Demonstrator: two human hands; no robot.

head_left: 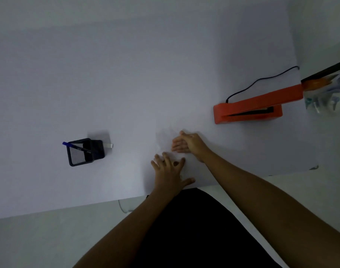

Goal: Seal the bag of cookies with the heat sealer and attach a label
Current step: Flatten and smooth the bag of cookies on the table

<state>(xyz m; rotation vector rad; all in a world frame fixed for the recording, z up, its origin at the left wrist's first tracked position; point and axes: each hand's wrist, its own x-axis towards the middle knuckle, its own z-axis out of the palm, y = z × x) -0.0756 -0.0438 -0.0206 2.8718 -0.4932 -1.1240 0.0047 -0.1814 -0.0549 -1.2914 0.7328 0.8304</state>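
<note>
Looking down through the head camera, I see both hands on the white tabletop (126, 84), just below the centre of the view. My left hand (170, 171) lies flat at 6 o'clock from centre, fingers spread and straight, holding nothing. My right hand (188, 145) sits just beside it at its 1 o'clock, fingers straight and together, its edge on the tabletop, also holding nothing. A faint crinkled patch shows under them; I cannot tell what it is.

At 3 o'clock from the hands stands the orange heat sealer (248, 111), its top arm lifted, a black cord (261, 79) trailing off toward 1 o'clock. A clear bag (323, 97) lies at the arm's far tip, at the right edge; its contents are too blurred to name.

Well apart at 9 o'clock stands a black mesh pen holder (82, 153) with a blue pen (76, 146), and a small white label (109, 145) just beside it.
</note>
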